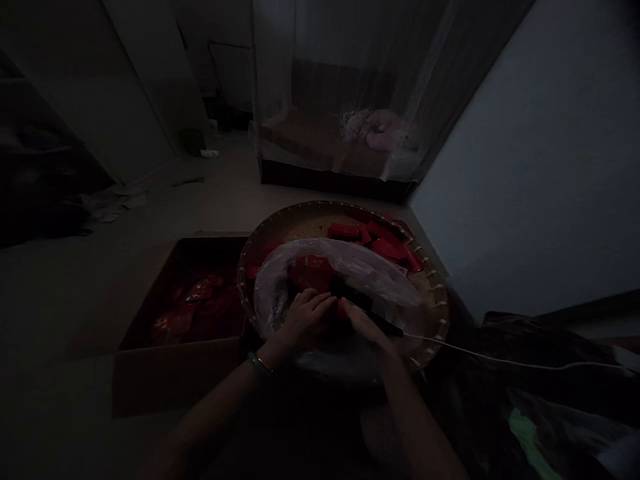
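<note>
The scene is very dark. My left hand [309,312] and my right hand [363,320] meet over the middle of a round woven tray [441,303]. A small red packet [341,309] shows between them, pinched at the fingertips; its lower part is lost in shadow. Beside my right hand runs a long dark bar [385,323] with a white cord [480,355] leading off to the right. A clear plastic bag [383,270] lies spread round my hands, and a larger red packet [314,270] sits inside it. My left wrist carries a bracelet.
More red packets [387,243] lie along the tray's far right side. On the left stands an open cardboard box [175,350] with many red packets [197,290] in it. A netted bed [320,150] is behind, and a pale wall [540,167] rises at the right.
</note>
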The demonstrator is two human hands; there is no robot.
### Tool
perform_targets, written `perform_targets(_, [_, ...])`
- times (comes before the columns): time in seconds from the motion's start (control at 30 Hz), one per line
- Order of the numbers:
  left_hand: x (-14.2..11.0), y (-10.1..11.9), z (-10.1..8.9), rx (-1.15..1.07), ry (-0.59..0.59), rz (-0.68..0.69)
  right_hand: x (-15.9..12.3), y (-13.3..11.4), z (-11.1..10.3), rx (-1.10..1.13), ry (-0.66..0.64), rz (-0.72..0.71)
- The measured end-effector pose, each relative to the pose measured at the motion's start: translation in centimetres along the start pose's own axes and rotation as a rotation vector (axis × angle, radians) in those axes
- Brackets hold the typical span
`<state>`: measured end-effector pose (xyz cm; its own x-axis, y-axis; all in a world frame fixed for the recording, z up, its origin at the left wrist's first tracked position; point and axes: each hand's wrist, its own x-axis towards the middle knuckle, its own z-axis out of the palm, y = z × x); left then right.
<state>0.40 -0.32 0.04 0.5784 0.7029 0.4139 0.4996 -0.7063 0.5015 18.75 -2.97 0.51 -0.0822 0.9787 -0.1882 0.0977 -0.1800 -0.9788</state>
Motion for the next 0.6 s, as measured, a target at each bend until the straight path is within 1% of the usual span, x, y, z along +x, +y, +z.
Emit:
perform_targets(0.07, [0.1, -0.2, 0.6, -0.003, -0.014, 0.011, -0.1, 0.1, 0.1, 0.013, 0.011, -0.018])
perform_targets(0.17, [0.2, -0.8, 1.2, -0.055, 0.025, -0.031, -0.3, -0.1, -0.1, 0.099, 0.003, -0.035])
perform_targets(0.23, [0.3, -1.2, 1.1, -0.090, 0.074, -0.083, -0.5, -0.2, -0.5, 0.183, 0.071, -0.068])
perform_targets(0.3, [0.4, -1.3, 0.9, -0.124, 0.124, -0.139, -0.8, -0.2, -0.8, 0.163, 0.158, -0.086])
perform_targets(0.33, [0.5, -1.4, 0.8, -0.142, 0.147, -0.165, -0.9, -0.1, -0.9, 0.085, 0.168, -0.089])
perform_targets(0.37, [0.5, -1.3, 0.6, -0.159, 0.164, -0.189, -1.1, 0.1, -0.8, -0.033, 0.148, -0.096])
perform_targets(0.47, [0.5, -1.3, 0.6, -0.175, 0.175, -0.229, -1.5, 1.4, -0.1, -0.436, 0.029, -0.170])
perform_targets(0.53, [0.3, -1.4, 0.8, -0.137, 0.125, -0.214, -1.6, 2.4, 0.6, -0.607, 0.013, -0.207])
perform_targets(0.6, [0.1, -1.6, 1.1, -0.080, 0.046, -0.175, -1.5, 3.0, 0.9, -0.695, 0.020, -0.205])
